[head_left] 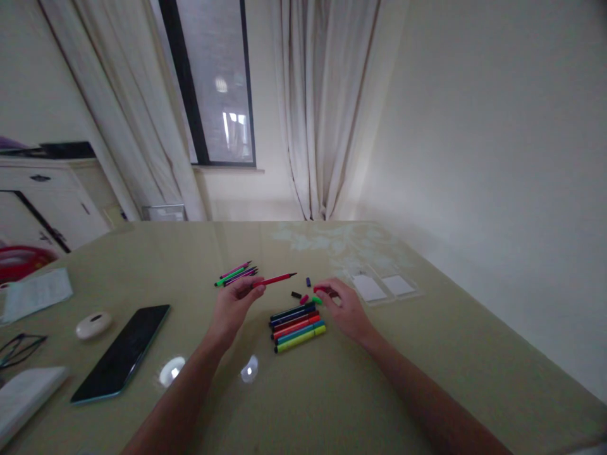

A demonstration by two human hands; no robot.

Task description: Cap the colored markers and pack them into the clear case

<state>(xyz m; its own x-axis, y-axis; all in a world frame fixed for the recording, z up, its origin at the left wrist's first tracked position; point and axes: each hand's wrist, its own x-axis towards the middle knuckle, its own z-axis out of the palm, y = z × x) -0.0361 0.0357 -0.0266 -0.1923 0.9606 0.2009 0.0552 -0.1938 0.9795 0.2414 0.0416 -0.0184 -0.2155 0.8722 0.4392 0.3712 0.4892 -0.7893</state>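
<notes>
In my left hand point(236, 308) is an uncapped red marker point(277, 279), its dark tip pointing right. My right hand point(345, 308) pinches a small red marker cap point(318, 289) a short way to the right of that tip. Between and below the hands lies a row of capped markers point(298, 328) in dark, red, teal and yellow-green. Loose caps lie just above the row: a black cap point(296, 295), a blue cap point(308, 282), a pinkish-red cap point(304, 299) and a green cap point(317, 300). Beyond my left hand sit several uncapped markers point(236, 273), green, pink and purple.
On the left of the table point(303, 404) lie a dark tablet point(122, 354), a white rounded case point(93, 325), glasses point(21, 347) and a white box point(28, 398). Clear sleeves with white cards point(370, 287) lie right of my right hand. A wall borders the right side.
</notes>
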